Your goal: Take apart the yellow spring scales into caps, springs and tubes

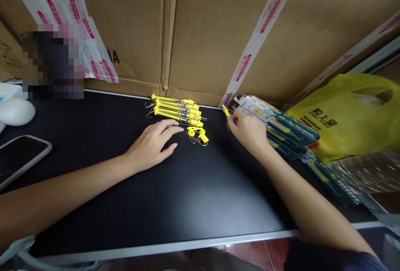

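My left hand [151, 144] rests on the black tabletop with its fingers spread, holding nothing. Just beyond its fingertips lies a row of several slim yellow-and-metal rods with wire hooks [178, 110], packed side by side. To the right of those fingertips sits a small loose cluster of yellow parts [203, 137] with bent wire. Farther right, my right hand [250, 131] pinches a short yellow piece with a silvery tip [226, 111], pointing up and left. The part of it inside my fingers is hidden. Directly behind this hand are stacked flat printed packages [284, 127].
Cardboard [206, 33] with printed tape walls off the back of the black table [187, 196]. A yellow plastic bag [346, 116] and clear plastic [371, 171] lie at the right. A phone [21, 158] and a white rounded object [17, 111] are at the left.
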Motion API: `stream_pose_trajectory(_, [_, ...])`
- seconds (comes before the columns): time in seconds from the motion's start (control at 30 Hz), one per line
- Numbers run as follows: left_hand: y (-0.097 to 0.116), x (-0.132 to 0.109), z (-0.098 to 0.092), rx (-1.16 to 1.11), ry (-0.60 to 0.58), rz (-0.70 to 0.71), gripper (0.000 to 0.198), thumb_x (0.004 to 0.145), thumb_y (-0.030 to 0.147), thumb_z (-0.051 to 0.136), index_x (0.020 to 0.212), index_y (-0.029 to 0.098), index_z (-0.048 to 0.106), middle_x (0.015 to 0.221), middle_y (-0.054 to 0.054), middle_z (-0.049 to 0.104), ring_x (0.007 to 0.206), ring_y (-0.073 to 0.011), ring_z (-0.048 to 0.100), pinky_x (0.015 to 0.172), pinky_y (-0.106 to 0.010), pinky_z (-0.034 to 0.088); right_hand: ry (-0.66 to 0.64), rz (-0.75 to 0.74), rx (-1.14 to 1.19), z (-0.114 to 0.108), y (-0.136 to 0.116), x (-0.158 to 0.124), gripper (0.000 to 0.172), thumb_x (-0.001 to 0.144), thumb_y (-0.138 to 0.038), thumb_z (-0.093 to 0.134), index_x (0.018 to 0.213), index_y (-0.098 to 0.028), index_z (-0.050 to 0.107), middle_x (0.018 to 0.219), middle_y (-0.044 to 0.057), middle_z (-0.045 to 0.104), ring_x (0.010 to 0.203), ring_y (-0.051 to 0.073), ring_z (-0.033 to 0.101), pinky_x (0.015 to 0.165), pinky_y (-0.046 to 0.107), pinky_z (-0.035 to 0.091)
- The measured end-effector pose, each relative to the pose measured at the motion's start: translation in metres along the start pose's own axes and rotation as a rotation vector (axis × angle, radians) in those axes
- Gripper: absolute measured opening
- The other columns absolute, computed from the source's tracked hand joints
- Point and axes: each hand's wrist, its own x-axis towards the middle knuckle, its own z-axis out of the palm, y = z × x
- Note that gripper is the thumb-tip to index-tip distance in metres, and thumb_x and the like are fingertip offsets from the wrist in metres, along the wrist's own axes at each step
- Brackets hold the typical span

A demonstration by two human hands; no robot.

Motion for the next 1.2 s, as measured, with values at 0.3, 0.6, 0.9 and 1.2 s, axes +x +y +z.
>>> stream_pose_trajectory(0.3, [-0.002, 0.000, 0.003, -0.001, -0.036, 0.020, 0.029, 0.087, 0.021, 0.047, 0.115, 0.022, 0.052, 0.126, -0.006, 0.049, 0.115, -0.0201, 0.049, 0.096, -0.040, 0.041, -0.062, -0.169, -0.095, 0.018, -0.013, -0.007, 0.027, 0.089, -0.032, 0.042, 0.082, -0.016, 0.063, 0.083, 0.010, 0.068, 0.073, 0.023, 0.063, 0.049, 0.029, 0.021])
stream_pose_trajectory(0.6, [-0.004, -0.001, 0.005, 0.008, -0.058, 0.028, 0.025, 0.088, 0.023, 0.047, 0.113, 0.022, 0.054, 0.122, -0.004, 0.051, 0.112, -0.0185, 0.050, 0.096, -0.038, 0.040, 0.081, -0.226, -0.010, 0.029, -0.008, 0.003, 0.024, 0.089, -0.031, 0.044, 0.081, -0.015, 0.061, 0.079, 0.010, 0.066, 0.071, 0.022, 0.059, 0.055, 0.029, 0.027])
stream_pose_trajectory(0.9, [-0.004, 0.000, 0.005, 0.003, -0.061, 0.046, 0.024, 0.089, 0.022, 0.046, 0.111, 0.022, 0.054, 0.120, -0.004, 0.052, 0.110, -0.0181, 0.051, 0.096, -0.038, 0.038, 0.151, -0.495, 0.419, 0.037, -0.030, -0.005, 0.023, 0.088, -0.032, 0.050, 0.100, -0.016, 0.063, 0.073, 0.004, 0.060, 0.069, 0.018, 0.052, 0.067, 0.029, 0.037])
stream_pose_trajectory(1.2, [-0.004, 0.001, 0.006, -0.001, -0.077, 0.041, 0.024, 0.089, 0.022, 0.047, 0.111, 0.022, 0.055, 0.118, -0.003, 0.053, 0.110, -0.0178, 0.050, 0.097, -0.038, 0.038, -0.034, -0.402, 0.745, 0.053, -0.030, 0.008, 0.025, 0.087, -0.035, 0.053, 0.096, -0.018, 0.069, 0.072, 0.003, 0.059, 0.065, 0.016, 0.050, 0.062, 0.028, 0.037])
